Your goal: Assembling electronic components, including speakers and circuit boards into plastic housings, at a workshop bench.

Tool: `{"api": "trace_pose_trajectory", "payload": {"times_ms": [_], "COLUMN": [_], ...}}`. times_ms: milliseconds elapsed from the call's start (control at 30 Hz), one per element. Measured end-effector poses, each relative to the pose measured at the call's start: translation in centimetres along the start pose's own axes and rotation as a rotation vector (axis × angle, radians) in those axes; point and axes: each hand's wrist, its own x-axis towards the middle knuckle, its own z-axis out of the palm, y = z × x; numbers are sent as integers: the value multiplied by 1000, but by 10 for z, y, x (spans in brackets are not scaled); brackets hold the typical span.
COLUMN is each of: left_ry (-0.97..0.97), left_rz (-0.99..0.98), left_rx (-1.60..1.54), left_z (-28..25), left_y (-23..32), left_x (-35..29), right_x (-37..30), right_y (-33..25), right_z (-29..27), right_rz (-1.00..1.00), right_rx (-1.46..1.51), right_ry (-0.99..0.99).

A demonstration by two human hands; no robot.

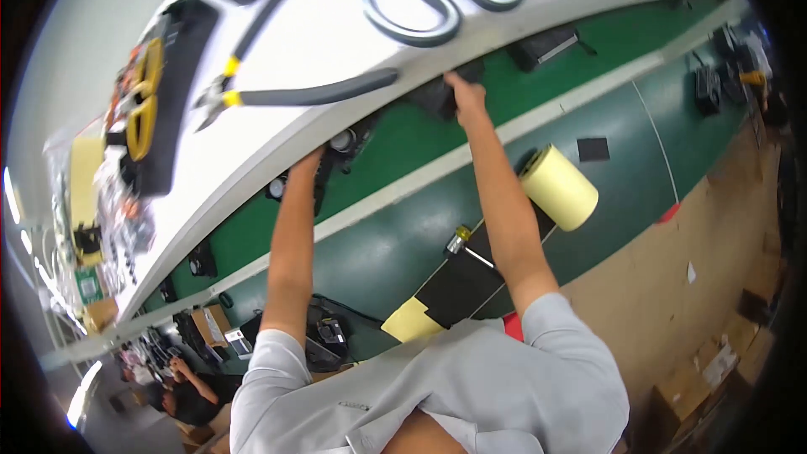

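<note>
My right hand (467, 101) reaches to the green belt under the edge of the white shelf (336, 67). Its fingers are closed at the edge of a dark, flat-looking black piece (435, 99), whose exact kind does not show. My left hand (309, 161) is mostly covered by the shelf edge, so its fingers are hidden. Beside it on the belt lies a black device part with a round silver piece (343, 141). Another black part with a round silver piece (276, 188) is on its other side. Farther right on the belt sits a black box-shaped unit (542, 49).
On the shelf lie grey-handled scissors (412, 29), cutters with black grips (311, 94) and a black tray (181, 101). A pale yellow roll (561, 189), a screwdriver (458, 240) and a black square (593, 149) lie on the green table (395, 235). Another person (189, 382) works at lower left.
</note>
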Motion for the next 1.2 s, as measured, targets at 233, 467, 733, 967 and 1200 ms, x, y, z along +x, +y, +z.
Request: {"api": "trace_pose_trajectory", "payload": {"times_ms": [233, 467, 733, 967, 1200], "left_ry": [-208, -353, -345, -163, -240], "left_rz": [14, -308, -241, -18, 105], "left_rx": [-142, -36, 77, -50, -105], "left_z": [73, 89, 92, 31, -49], "left_y": [-17, -42, -45, 37, 130], "left_x": [74, 66, 71, 59, 9], "right_x": [-16, -296, -300, -298, -231], "right_y": [-49, 173, 199, 202, 80], "right_z": [-37, -188, -241, -222, -64], "right_rz": [-726, -853, -1002, -342, -511], "right_rx": [-1524, -1455, -1341, -818, -376], "right_ry": [231, -1154, -1052, -683, -213]}}
